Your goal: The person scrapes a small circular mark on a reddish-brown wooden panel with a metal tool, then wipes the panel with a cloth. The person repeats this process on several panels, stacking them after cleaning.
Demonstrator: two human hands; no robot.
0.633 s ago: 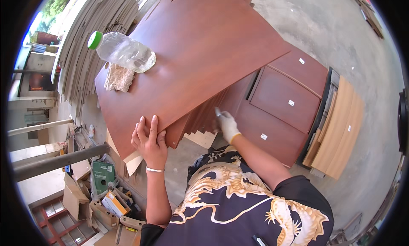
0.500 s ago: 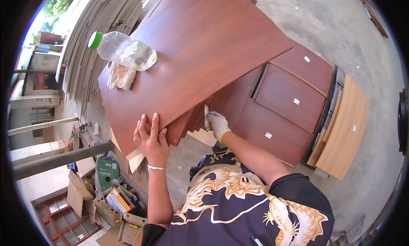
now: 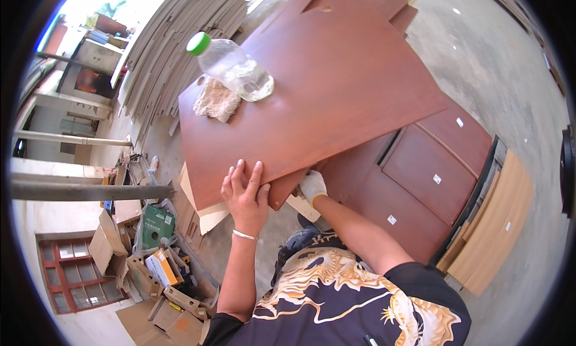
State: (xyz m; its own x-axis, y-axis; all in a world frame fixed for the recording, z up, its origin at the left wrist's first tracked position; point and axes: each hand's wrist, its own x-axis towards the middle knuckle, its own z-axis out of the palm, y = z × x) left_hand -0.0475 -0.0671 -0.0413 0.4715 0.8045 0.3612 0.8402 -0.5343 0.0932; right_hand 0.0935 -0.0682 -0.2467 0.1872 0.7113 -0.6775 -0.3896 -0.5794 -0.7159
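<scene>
The left hand's bare fingertips [image 3: 241,164] lay flat on top, slightly spread, thumb held apart near the edge: nothing pinched there, just weight, most likely to keep the board from sliding. Across from that left hand [image 3: 246,201], the gloved right hand [image 3: 312,186] was in tight, its fingers tucked beneath the overhang; whether they pinched or pressed, the view could not tell. Under both, the big red-brown panel [image 3: 324,100] sat askew over a lower panel [image 3: 287,188], its near edge overhanging, which presumably gave the right hand room underneath. Up on its far-left part, a clear bottle with a green cap [image 3: 237,71] lay tipped against a tan cloth [image 3: 217,100], which probably stopped it rolling. Farther right were labelled red-brown panels [image 3: 414,172], then pale wood boards [image 3: 499,220]; off left, a green box [image 3: 158,227] among cartons.

And the change! Half a second earlier the right hand showed clear of the edge with a slim pale tool; now the tool was out of sight. The whole view had swung, yet the left hand, bottle and cloth kept their places on the panel.
</scene>
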